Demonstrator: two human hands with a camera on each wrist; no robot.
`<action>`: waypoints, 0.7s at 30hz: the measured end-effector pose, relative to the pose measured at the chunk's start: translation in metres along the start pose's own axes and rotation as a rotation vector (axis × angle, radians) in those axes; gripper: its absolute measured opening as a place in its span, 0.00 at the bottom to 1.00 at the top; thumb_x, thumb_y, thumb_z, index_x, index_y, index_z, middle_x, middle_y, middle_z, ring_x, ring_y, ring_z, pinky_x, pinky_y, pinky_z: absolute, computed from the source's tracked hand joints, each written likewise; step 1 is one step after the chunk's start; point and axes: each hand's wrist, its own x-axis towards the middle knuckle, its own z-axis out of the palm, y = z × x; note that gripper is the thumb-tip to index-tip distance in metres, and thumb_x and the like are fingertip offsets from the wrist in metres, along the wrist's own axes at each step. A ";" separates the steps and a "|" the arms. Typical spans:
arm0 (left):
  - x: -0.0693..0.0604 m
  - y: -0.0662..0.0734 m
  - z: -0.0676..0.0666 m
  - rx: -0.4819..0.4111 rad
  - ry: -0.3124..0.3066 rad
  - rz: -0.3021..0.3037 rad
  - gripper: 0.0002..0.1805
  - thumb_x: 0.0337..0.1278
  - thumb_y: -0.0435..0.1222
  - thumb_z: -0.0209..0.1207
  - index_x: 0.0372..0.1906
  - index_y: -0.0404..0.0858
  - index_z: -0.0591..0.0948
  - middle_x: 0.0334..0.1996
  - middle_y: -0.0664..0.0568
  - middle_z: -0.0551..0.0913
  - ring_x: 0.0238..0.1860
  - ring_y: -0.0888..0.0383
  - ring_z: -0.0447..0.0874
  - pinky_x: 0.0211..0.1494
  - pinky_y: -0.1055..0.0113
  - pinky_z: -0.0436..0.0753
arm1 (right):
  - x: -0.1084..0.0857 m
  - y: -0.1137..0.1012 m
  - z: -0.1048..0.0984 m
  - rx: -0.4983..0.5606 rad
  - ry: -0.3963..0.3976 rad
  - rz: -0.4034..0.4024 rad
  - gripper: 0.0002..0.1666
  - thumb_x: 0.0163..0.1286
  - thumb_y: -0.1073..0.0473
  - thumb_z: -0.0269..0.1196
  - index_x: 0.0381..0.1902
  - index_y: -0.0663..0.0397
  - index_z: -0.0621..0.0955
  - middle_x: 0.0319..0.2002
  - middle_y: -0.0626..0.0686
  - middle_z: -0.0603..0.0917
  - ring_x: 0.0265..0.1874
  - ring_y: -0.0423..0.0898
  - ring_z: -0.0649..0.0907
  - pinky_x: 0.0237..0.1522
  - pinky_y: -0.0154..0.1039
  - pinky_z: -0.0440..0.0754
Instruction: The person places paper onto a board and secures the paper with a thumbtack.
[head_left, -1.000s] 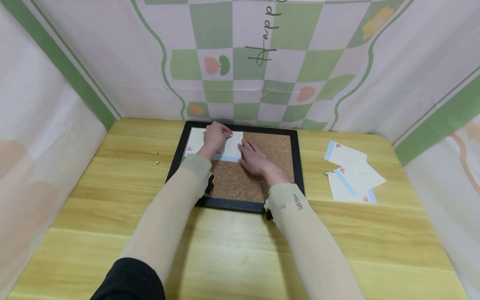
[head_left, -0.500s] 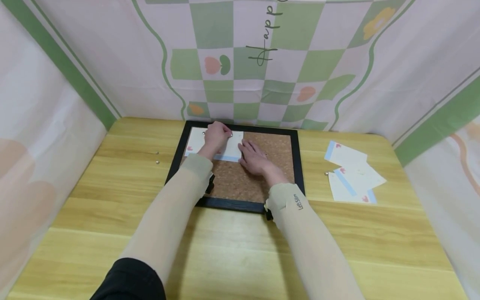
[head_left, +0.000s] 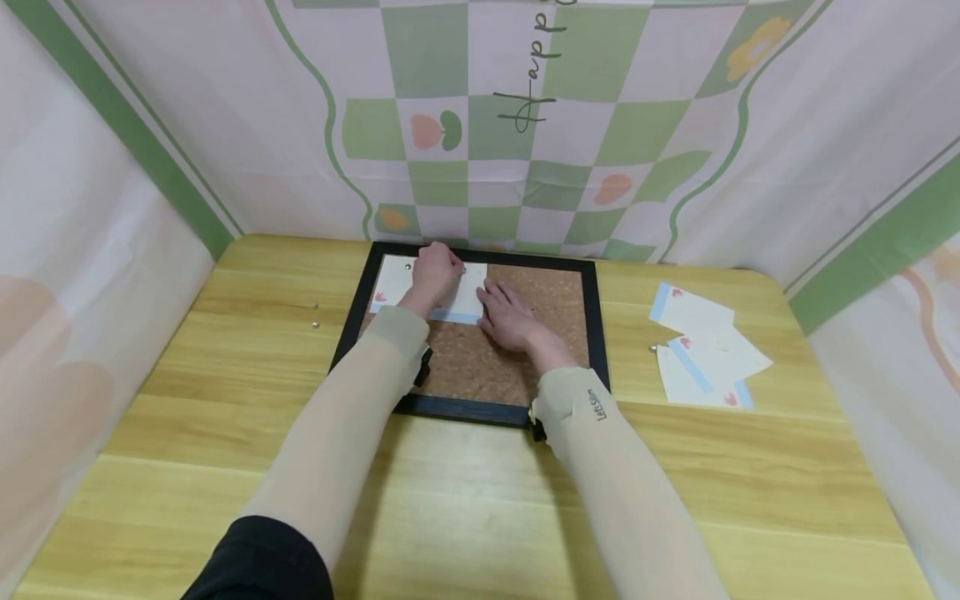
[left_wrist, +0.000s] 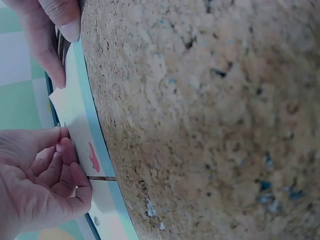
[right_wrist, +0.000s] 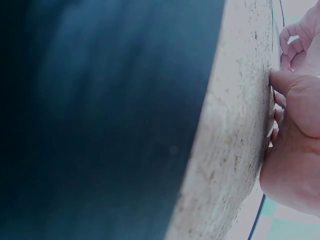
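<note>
A cork board (head_left: 480, 367) in a black frame lies on the table. Two white cards with blue bands lie side by side in its upper left, the left card (head_left: 390, 285) and the right card (head_left: 471, 296); the left wrist view shows a narrow gap between them. A silver pushpin (head_left: 408, 267) sits on the left card. My left hand (head_left: 435, 273) pinches a small silver pushpin (head_left: 462, 269), mostly hidden by the fingertips, at the right card's upper part. With fingers extended, my right hand (head_left: 512, 318) presses on the right card's right edge and the cork beside it.
Several loose white cards (head_left: 712, 350) overlap on the table right of the board, with a silver pushpin (head_left: 653, 348) beside them. Two more small pushpins (head_left: 315, 325) lie to the left. A patterned curtain (head_left: 498, 183) hangs behind the table.
The left hand has shifted very slightly at the right card, still pinching the pushpin. The right hand and the cards have stayed in place.
</note>
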 end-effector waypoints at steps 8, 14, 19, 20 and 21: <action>0.001 -0.002 0.001 0.024 0.028 0.037 0.13 0.69 0.36 0.54 0.41 0.38 0.89 0.44 0.46 0.90 0.35 0.51 0.89 0.35 0.61 0.87 | -0.004 -0.003 -0.003 0.002 0.006 -0.003 0.36 0.83 0.50 0.42 0.81 0.49 0.46 0.83 0.52 0.38 0.82 0.53 0.38 0.80 0.59 0.45; 0.000 -0.003 0.002 0.022 0.030 0.035 0.13 0.68 0.36 0.54 0.40 0.38 0.89 0.43 0.46 0.90 0.32 0.51 0.88 0.31 0.62 0.86 | -0.005 -0.003 -0.003 0.004 0.003 -0.001 0.36 0.83 0.50 0.41 0.81 0.49 0.45 0.83 0.52 0.37 0.82 0.52 0.37 0.80 0.60 0.45; 0.000 -0.003 0.002 0.015 0.036 0.046 0.13 0.68 0.36 0.53 0.40 0.37 0.89 0.43 0.46 0.90 0.33 0.50 0.88 0.32 0.62 0.86 | -0.006 -0.003 -0.003 0.012 0.006 -0.008 0.36 0.83 0.51 0.41 0.81 0.49 0.45 0.83 0.53 0.38 0.82 0.53 0.37 0.80 0.61 0.46; 0.000 -0.003 0.002 0.015 0.037 0.047 0.13 0.68 0.36 0.53 0.40 0.37 0.89 0.43 0.46 0.90 0.33 0.50 0.88 0.32 0.62 0.86 | -0.006 -0.003 -0.003 0.013 0.006 -0.008 0.36 0.83 0.51 0.41 0.81 0.49 0.45 0.83 0.53 0.38 0.82 0.53 0.37 0.80 0.61 0.46; 0.000 -0.003 0.003 0.016 0.036 0.048 0.13 0.69 0.36 0.53 0.40 0.37 0.89 0.43 0.46 0.90 0.34 0.50 0.88 0.32 0.62 0.86 | -0.006 -0.004 -0.003 0.013 0.006 -0.008 0.36 0.83 0.51 0.41 0.81 0.49 0.45 0.83 0.53 0.38 0.82 0.53 0.37 0.80 0.61 0.46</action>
